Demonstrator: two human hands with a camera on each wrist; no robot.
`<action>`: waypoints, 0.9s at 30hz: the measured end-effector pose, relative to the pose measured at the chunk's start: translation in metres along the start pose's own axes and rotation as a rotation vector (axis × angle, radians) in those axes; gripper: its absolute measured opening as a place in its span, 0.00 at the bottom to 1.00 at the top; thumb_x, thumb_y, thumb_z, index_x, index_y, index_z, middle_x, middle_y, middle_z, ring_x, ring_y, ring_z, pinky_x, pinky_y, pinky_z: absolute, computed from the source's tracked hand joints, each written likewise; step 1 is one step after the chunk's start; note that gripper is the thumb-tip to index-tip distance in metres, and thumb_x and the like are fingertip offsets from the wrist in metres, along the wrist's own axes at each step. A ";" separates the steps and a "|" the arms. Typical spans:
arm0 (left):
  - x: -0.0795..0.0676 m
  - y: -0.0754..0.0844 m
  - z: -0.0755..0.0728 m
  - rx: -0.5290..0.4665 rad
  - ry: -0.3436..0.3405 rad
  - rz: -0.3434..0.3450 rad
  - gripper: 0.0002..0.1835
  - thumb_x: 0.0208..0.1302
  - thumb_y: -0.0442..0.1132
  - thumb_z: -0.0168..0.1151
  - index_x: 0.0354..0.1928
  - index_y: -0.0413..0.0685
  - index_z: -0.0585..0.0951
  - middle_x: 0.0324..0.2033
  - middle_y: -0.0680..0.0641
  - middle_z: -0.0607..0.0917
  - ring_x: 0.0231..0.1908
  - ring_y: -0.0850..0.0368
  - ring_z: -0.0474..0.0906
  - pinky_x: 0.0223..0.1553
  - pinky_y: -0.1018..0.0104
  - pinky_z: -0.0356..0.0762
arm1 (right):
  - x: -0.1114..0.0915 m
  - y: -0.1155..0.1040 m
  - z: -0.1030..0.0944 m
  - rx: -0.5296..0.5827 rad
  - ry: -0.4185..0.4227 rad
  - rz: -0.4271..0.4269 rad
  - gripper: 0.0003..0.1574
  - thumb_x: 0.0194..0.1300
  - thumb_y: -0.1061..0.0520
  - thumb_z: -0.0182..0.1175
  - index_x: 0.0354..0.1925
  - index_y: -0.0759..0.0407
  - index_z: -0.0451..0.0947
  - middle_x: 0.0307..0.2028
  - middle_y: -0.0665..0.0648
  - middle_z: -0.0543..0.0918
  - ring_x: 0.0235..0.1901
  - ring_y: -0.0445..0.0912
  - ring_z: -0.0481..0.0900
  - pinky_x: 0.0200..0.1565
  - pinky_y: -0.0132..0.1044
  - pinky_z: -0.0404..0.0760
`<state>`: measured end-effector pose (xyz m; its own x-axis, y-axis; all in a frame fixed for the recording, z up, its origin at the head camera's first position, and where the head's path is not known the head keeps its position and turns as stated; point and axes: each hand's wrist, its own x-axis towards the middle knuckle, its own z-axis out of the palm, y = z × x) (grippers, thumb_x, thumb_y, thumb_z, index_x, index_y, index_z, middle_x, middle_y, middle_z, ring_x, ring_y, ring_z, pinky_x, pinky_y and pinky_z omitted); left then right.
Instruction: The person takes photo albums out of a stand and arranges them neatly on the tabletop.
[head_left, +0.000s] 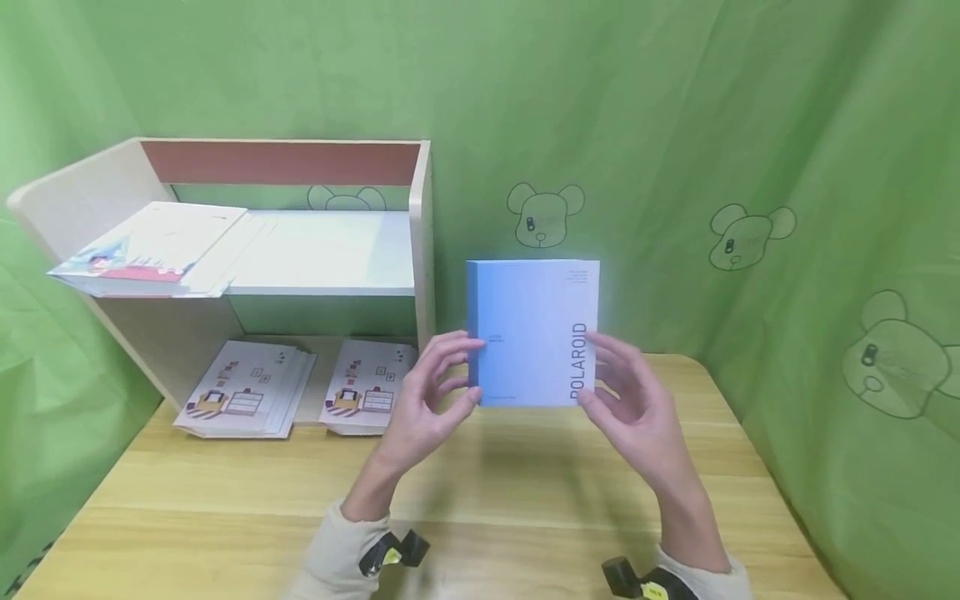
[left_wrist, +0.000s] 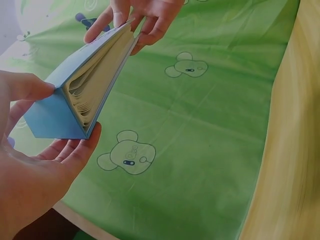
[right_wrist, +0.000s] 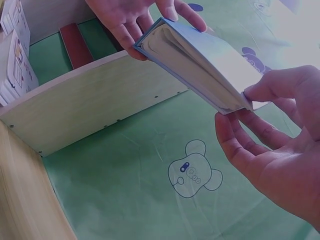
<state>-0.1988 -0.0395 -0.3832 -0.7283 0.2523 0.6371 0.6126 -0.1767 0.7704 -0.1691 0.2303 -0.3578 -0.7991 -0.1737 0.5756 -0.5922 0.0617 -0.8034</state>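
A blue-and-white photo album marked POLAROID is held upright above the table, its front cover toward the head camera. My left hand grips the blue spine side, thumb on the front and fingers behind. At the opposite edge, my right hand pinches the album the same way, beside the printed word. In the left wrist view the album shows its wide blue spine and pages fanned between the covers. The right wrist view shows the album's page edges and the right thumb on its cover.
A two-tier shelf unit stands on the wooden table at the left. Its upper board carries a stack of booklets. Two more stacks, a left one and a right one, lie below. A green curtain hangs behind.
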 end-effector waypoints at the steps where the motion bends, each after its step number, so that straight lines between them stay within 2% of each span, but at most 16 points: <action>1: 0.001 -0.001 0.001 -0.004 0.000 0.000 0.28 0.61 0.23 0.63 0.65 0.37 0.74 0.69 0.43 0.69 0.65 0.42 0.71 0.60 0.43 0.79 | 0.000 0.000 -0.001 -0.001 0.003 0.001 0.42 0.63 0.80 0.58 0.73 0.64 0.65 0.64 0.65 0.76 0.59 0.52 0.79 0.58 0.38 0.83; 9: 0.007 -0.006 0.009 -0.027 -0.002 0.006 0.28 0.62 0.23 0.61 0.65 0.38 0.74 0.68 0.45 0.69 0.64 0.45 0.71 0.60 0.44 0.79 | -0.002 -0.001 -0.008 -0.001 0.028 0.012 0.42 0.62 0.81 0.58 0.73 0.64 0.65 0.64 0.66 0.75 0.60 0.52 0.79 0.59 0.38 0.82; 16: 0.009 -0.014 0.018 -0.022 -0.013 0.010 0.27 0.63 0.24 0.61 0.65 0.39 0.74 0.68 0.44 0.69 0.65 0.42 0.70 0.60 0.46 0.80 | -0.006 -0.001 -0.016 -0.024 0.054 0.078 0.43 0.63 0.80 0.59 0.73 0.62 0.65 0.65 0.65 0.75 0.61 0.52 0.78 0.60 0.39 0.82; 27: 0.012 -0.020 0.030 -0.009 -0.010 -0.002 0.27 0.63 0.25 0.61 0.65 0.40 0.75 0.68 0.44 0.69 0.65 0.40 0.70 0.60 0.47 0.81 | -0.009 0.005 -0.030 -0.034 0.059 0.092 0.43 0.63 0.80 0.58 0.74 0.62 0.64 0.65 0.65 0.75 0.61 0.51 0.78 0.60 0.38 0.81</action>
<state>-0.2100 -0.0045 -0.3918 -0.7263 0.2624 0.6353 0.6084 -0.1846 0.7719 -0.1682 0.2614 -0.3629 -0.8544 -0.1076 0.5083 -0.5183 0.1087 -0.8483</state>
